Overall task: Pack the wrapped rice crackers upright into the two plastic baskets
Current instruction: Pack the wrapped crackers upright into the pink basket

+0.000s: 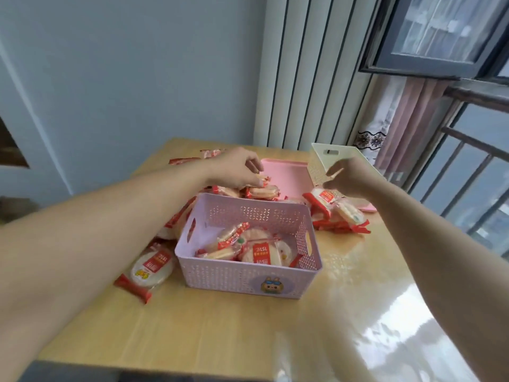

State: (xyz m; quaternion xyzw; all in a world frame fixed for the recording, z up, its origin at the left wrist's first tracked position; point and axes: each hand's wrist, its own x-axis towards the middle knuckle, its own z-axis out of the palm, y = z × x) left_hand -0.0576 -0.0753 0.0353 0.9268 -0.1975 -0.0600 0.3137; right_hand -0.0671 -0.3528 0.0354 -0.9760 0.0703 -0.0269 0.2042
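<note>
Pinching a part-hidden cracker (263,177), left hand (237,168); right hand (348,176) loosely curled, empty. Pink basket (248,274) holds several crackers.

Only partly legible print: the red label on a wrapped rice cracker (261,253) in the lilac basket (249,274) shows something like "151", seen inverted. Same red label on the loose cracker (152,267) left of the basket, characters too blurred. Basket front has a cartoon sticker (270,285), no readable text.
</note>
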